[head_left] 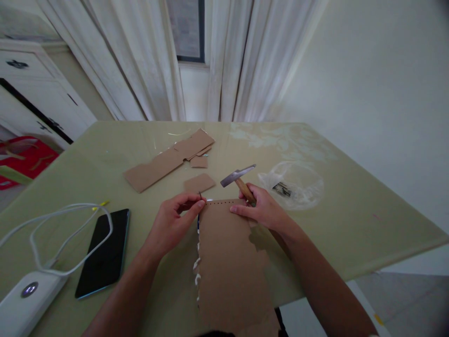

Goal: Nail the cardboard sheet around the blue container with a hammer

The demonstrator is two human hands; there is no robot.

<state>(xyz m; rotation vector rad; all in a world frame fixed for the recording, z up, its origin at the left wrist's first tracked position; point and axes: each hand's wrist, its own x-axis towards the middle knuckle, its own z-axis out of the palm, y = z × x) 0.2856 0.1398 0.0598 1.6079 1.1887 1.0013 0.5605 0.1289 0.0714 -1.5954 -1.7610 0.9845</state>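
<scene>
A brown cardboard sheet [231,262] lies in front of me, with a row of small holes along its far edge and white lacing down its left side. At its far left corner my left hand [178,220] pinches a thin dark nail [200,194], which stands upright. My right hand [261,206] grips the wooden handle of a small hammer [239,176], its metal head raised beyond the far edge. The right thumb rests on the cardboard near the holes.
Cardboard strips [168,161] and a small cardboard piece [199,182] lie farther back. A clear plastic bag [301,185] with dark nails sits to the right. On the left are a phone [105,255], a white power bank [33,299] and a looped white cable [70,206].
</scene>
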